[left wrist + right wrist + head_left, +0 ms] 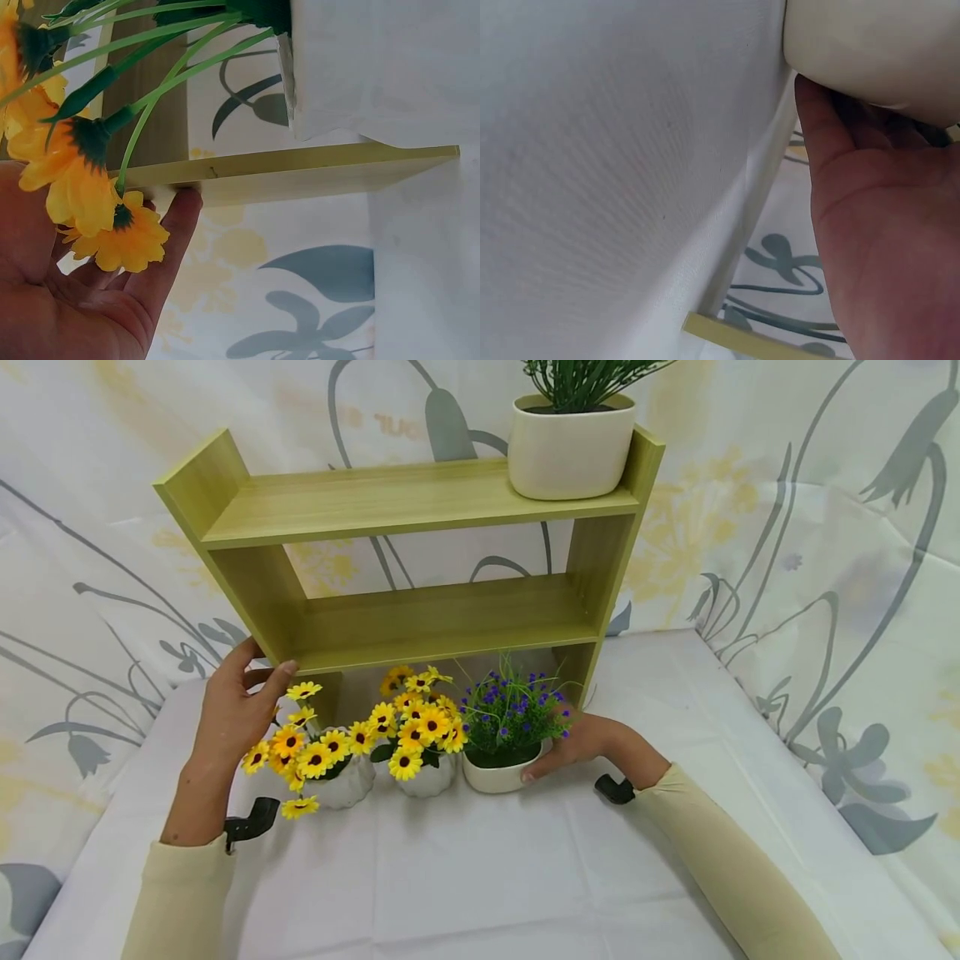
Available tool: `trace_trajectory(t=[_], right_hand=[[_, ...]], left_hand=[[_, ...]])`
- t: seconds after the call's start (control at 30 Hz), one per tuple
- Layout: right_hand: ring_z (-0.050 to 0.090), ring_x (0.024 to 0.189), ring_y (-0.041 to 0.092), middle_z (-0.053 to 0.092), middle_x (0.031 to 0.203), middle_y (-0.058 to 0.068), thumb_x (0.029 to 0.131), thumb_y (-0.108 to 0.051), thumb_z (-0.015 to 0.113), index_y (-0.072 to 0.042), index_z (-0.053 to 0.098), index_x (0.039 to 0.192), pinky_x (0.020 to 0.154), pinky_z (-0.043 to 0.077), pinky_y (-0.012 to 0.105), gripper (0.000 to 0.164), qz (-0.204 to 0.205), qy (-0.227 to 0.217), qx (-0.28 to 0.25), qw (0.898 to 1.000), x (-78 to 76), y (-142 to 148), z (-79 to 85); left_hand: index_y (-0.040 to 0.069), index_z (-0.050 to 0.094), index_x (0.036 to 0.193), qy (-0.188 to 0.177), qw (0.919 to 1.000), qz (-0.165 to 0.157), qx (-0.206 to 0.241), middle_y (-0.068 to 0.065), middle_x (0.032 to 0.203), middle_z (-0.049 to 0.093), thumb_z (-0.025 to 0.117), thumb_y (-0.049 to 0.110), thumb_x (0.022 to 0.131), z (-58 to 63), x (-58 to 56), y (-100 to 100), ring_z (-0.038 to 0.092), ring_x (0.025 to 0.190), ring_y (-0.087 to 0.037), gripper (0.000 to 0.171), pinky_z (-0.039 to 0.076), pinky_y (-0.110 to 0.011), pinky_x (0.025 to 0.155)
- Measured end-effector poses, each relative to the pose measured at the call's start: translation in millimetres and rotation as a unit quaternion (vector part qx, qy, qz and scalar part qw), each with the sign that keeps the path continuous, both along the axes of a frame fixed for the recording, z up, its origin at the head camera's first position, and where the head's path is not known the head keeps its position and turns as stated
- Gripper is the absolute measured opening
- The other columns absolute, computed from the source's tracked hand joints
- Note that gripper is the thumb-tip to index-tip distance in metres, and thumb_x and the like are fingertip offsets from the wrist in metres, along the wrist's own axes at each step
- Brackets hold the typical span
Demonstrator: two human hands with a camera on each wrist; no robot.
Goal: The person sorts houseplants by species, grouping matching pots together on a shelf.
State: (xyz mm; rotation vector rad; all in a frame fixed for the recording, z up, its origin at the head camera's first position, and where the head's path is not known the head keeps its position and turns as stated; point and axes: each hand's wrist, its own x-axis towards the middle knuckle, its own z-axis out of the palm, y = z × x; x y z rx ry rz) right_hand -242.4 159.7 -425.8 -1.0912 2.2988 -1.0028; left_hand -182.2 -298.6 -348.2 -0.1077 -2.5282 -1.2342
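A light wooden shelf (442, 610) with two tiers stands at the back. My left hand (236, 706) holds the lower part of its left side panel (300, 180), thumb at the front edge and fingers on the outer side. A cream oval pot (498, 777) with purple flowers (517, 706) sits on the table before the shelf's right side. Around its right side my right hand (585, 739) grips it, thumb toward the front; in the right wrist view the fingers (825, 124) reach along the pot's wall, their tips partly hidden. Yellow flowers (127, 232) overlap the left hand in its wrist view.
Two white pots of yellow flowers, a left one (345, 785) and a middle one (427, 777), stand in a row beside the purple-flowered pot. On the shelf's top right is a larger cream planter (570, 452) with green leaves. White cloth (465, 877) covers the table; patterned fabric hangs behind.
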Motion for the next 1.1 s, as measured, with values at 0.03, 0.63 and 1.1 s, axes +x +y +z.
trace_trajectory(t=[0.03, 0.63, 1.1], right_hand=[[0.038, 0.148, 0.024, 0.046, 0.159, 0.003, 0.078, -0.037, 0.097, -0.013, 0.045, 0.159, 0.121, 0.033, 0.052, 0.099, -0.003, 0.002, 0.000, 1.000, -0.3, -1, -0.4], [0.044, 0.145, 0.027, 0.052, 0.156, 0.011, 0.081, -0.029, 0.092, -0.005, 0.051, 0.153, 0.117, 0.040, 0.053, 0.087, -0.004, 0.058, -0.012, 0.998, -2.1, -3, 5.2], [0.044, 0.143, 0.023, 0.051, 0.156, 0.010, 0.081, -0.022, 0.093, -0.005, 0.047, 0.156, 0.115, 0.043, 0.051, 0.090, -0.012, 0.079, -0.055, 0.995, -1.5, 12, 27.6]], left_hand=[[0.013, 0.038, 0.165, 0.000, 1.0000, 0.000, 0.000, -0.020, 0.147, 0.053, 0.058, 0.034, 0.111, 0.2, 0.2, 0, 0.061, 0.130, -0.049, 0.061, 0.050, -0.006, 0.077], [0.013, 0.037, 0.165, 0.002, 1.0000, 0.004, 0.000, -0.021, 0.146, 0.052, 0.058, 0.033, 0.111, 1.7, 0.4, -3, 0.061, 0.129, -0.050, 0.062, 0.050, -0.007, 0.077], [0.012, 0.037, 0.165, 0.002, 1.0000, -0.003, -0.003, -0.021, 0.149, 0.052, 0.058, 0.033, 0.111, 0.3, -1.3, 1, 0.062, 0.129, -0.049, 0.062, 0.050, -0.006, 0.079]])
